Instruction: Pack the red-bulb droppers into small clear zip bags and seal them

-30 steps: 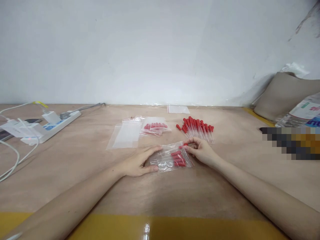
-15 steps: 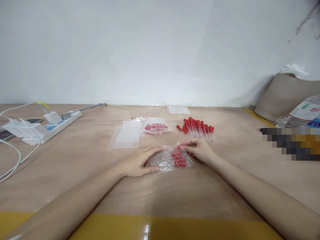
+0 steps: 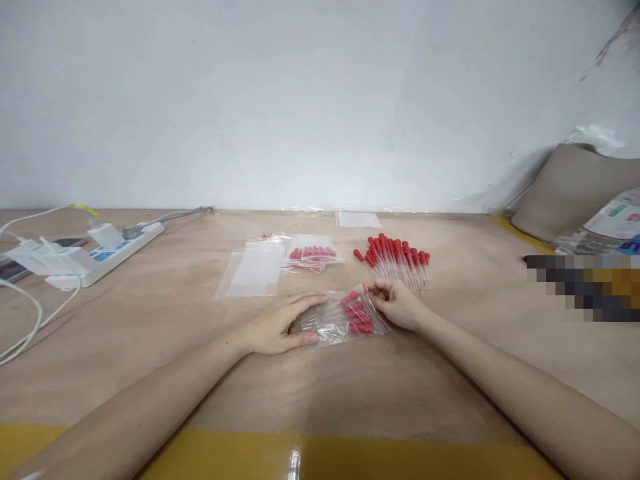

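Note:
A clear zip-lock bag [image 3: 333,328] lies on the table before me, with several red-bulbed droppers [image 3: 359,317] inside. Their bulbs point toward the bag's zip edge on the right. My left hand [image 3: 280,325] holds the bag's left end, thumb at the near side and fingers at the far side. At the far right corner, my right hand [image 3: 397,303] pinches the zip edge with curled fingers. Just beyond that hand is a pile of loose droppers [image 3: 400,257] with red bulbs and clear stems.
Flat clear bags [image 3: 255,270] lie left of a stack of filled bags [image 3: 313,253]. Another flat bag [image 3: 359,220] is near the wall. A power strip [image 3: 127,247] with chargers and cables stands at left. A plastic bottle [image 3: 613,223] is at far right.
My right fingers have drawn back from the top dropper's bulb and curled at the bag's corner. That bulb now sits farther left, inside the bag. My left hand stays nearly still.

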`<state>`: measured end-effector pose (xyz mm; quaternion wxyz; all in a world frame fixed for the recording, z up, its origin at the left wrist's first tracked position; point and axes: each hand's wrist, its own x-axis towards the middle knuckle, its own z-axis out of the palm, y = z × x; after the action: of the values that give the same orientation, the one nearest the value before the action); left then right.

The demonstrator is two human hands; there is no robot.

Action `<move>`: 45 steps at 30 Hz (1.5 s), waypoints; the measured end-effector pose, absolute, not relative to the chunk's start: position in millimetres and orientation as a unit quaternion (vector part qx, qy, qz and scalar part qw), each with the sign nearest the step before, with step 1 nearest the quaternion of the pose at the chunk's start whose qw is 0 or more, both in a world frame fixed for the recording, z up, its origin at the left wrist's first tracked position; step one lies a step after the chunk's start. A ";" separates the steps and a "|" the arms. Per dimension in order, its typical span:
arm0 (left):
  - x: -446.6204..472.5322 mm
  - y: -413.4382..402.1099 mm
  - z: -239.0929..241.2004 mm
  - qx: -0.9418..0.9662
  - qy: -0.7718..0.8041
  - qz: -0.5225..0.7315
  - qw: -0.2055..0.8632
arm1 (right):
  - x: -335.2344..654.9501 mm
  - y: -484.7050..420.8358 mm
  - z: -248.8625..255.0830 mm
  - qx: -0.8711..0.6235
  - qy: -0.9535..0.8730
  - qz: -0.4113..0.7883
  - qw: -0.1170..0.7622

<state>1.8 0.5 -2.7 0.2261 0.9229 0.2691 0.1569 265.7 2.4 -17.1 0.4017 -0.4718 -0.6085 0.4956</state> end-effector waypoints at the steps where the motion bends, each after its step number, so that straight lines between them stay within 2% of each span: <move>1: 1.6 0.5 -2.9 0.924 0.269 0.157 0.223 | 265.1 1.1 -16.6 -0.465 -0.617 0.496 0.397; 6: 1.2 0.6 -3.1 0.926 0.272 0.151 0.215 | 264.9 -1.8 -12.7 -0.419 -0.642 0.515 0.383; 12: 1.8 1.1 -2.0 0.928 0.281 0.130 0.209 | 270.8 4.5 -10.0 -0.579 -0.498 0.498 0.410; 17: 1.4 0.1 -3.3 0.928 0.277 0.127 0.214 | 264.1 3.1 -10.3 -0.492 -0.574 0.558 0.343; 20: 2.6 -0.6 -4.2 0.925 0.267 0.173 0.209 | 261.2 1.2 -10.3 -0.470 -0.556 0.578 0.368; 24: -3.0 9.0 -5.6 0.876 0.353 0.317 0.090 | 272.3 1.2 1.8 -0.438 -0.489 0.621 0.429; 26: -12.5 20.1 -6.3 0.831 0.447 0.332 0.010 | 284.1 3.7 13.1 -0.442 -0.469 0.611 0.459; 29: -30.6 39.5 -7.6 0.765 0.588 0.254 -0.061 | 301.3 13.2 30.8 -0.448 -0.445 0.566 0.530; 34: -44.8 57.5 -15.0 0.701 0.695 0.155 -0.044 | 294.3 45.3 41.7 -0.396 -0.387 0.484 0.677; 39: -43.6 58.1 -21.3 0.700 0.707 0.096 -0.030 | 236.8 75.5 25.5 -0.432 -0.324 0.499 0.677; 45: -46.1 58.7 -19.7 0.713 0.698 0.059 -0.036 | 196.0 90.0 1.9 -0.541 -0.254 0.515 0.615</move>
<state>-46.1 58.7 -19.7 -0.0364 0.7128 0.6979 0.0591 196.0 90.0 1.9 0.6146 -0.5413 -0.2540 0.5146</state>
